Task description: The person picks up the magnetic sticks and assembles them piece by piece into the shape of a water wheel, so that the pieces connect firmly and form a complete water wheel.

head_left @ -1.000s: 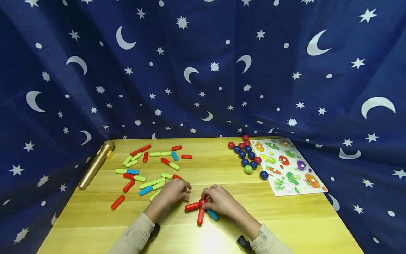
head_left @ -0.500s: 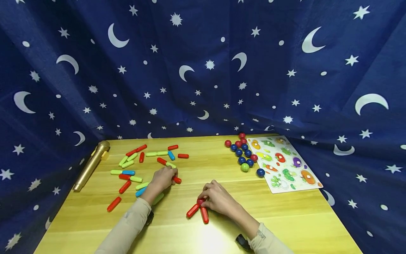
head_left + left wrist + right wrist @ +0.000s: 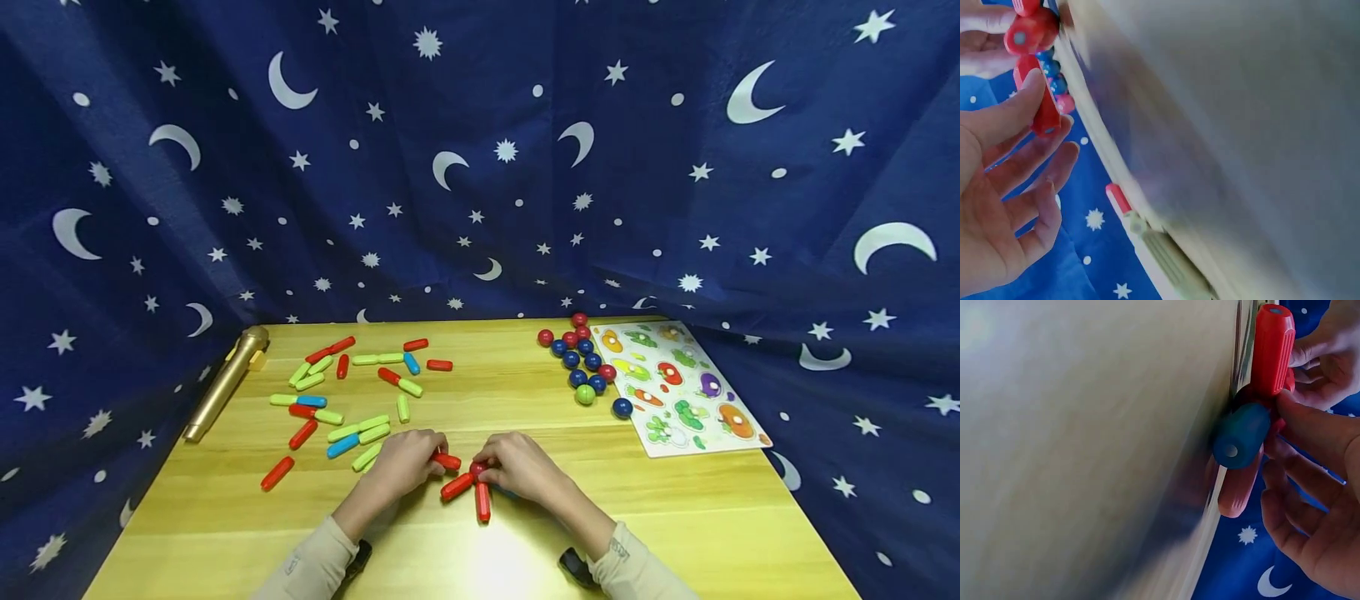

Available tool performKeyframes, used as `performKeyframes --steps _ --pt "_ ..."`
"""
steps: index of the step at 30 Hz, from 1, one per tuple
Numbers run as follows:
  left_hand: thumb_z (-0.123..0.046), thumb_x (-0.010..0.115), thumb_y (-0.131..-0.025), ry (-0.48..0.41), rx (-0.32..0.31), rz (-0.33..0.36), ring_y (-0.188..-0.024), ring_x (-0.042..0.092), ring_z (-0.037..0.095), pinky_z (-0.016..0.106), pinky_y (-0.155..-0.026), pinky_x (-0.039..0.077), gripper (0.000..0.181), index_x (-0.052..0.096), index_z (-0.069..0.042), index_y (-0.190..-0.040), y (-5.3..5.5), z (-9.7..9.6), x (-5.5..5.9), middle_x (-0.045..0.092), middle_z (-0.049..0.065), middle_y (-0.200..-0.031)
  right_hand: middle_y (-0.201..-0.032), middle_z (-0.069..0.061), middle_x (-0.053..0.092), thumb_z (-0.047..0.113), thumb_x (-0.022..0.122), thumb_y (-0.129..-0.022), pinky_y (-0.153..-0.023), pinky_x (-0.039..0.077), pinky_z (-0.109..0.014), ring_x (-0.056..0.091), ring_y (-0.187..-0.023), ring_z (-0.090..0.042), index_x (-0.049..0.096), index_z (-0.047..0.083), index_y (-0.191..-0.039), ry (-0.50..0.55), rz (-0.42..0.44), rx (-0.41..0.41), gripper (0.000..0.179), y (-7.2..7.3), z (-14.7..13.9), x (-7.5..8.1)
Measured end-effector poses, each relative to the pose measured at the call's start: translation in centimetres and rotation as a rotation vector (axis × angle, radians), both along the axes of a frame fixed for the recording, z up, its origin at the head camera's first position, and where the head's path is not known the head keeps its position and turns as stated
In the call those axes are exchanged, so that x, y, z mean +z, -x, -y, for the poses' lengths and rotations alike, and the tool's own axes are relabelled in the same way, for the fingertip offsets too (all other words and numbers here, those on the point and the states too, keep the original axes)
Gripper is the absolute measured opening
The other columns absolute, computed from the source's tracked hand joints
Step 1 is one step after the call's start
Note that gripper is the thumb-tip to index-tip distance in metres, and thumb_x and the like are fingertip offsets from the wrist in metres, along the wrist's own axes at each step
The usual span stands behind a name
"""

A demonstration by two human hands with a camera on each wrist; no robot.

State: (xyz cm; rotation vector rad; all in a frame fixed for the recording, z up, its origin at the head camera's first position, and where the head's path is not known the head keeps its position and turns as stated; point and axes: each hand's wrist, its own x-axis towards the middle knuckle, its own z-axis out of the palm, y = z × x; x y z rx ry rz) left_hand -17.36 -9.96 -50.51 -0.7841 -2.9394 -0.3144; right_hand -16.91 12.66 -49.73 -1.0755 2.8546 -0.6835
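Note:
My left hand (image 3: 405,460) pinches a short red magnetic rod (image 3: 447,461) between thumb and fingers, just left of a red ball (image 3: 477,470). In the left wrist view, that rod's upper end is close to the ball; whether they touch I cannot tell. My right hand (image 3: 519,463) grips the red ball with thumb and fingertips. Red rods (image 3: 483,502) stick out from the ball toward the front and front left. A blue rod (image 3: 1244,434) also extends from it, mostly hidden under my right hand in the head view.
Several green, red and blue rods (image 3: 371,422) lie across the left side. Red, blue and green balls (image 3: 577,377) cluster at the back right beside a vegetable puzzle board (image 3: 675,392). A gold microphone-like tube (image 3: 225,383) lies along the left table edge.
My left hand reached to a red rod joined to a green one, then brought the red rod back beside the ball. The green rod stayed behind alone. My right hand kept holding the ball.

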Motion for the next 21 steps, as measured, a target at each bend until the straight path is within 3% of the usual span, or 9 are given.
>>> performKeyframes --steps 11,18,21 --pt "-0.036 0.078 -0.079 0.031 -0.043 -0.012 -0.066 0.06 0.009 0.025 -0.056 0.044 0.02 0.069 -0.021 -0.088 -0.9 -1.2 -0.2 0.065 -0.007 -0.076 -0.089 0.002 0.074 0.022 0.079 -0.08 -0.07 0.052 -0.023 0.067 -0.08 -0.011 0.077 0.012 -0.097 0.01 -0.016 -0.01 0.02 -0.1 0.3 -0.1" --pt "-0.041 0.077 -0.079 0.015 -0.049 0.057 -0.064 0.055 0.005 0.023 -0.054 0.041 0.028 0.07 -0.019 -0.094 -1.7 -0.8 -0.3 0.067 -0.007 -0.079 -0.087 0.003 0.064 0.02 0.08 -0.079 -0.065 0.046 -0.022 0.055 -0.074 -0.008 0.077 0.016 -0.098 -0.004 -0.003 -0.055 0.019 -0.3 0.2 -0.1" --pt "-0.042 0.078 -0.077 -0.029 0.002 0.108 -0.064 0.054 0.004 0.023 -0.054 0.04 0.032 0.07 -0.018 -0.096 -2.1 0.1 -0.4 0.065 -0.007 -0.078 -0.092 0.002 0.07 0.021 0.079 -0.081 -0.063 0.046 -0.024 0.059 -0.076 -0.009 0.076 0.019 -0.101 -0.035 0.003 -0.06 0.02 -0.4 0.2 0.0"
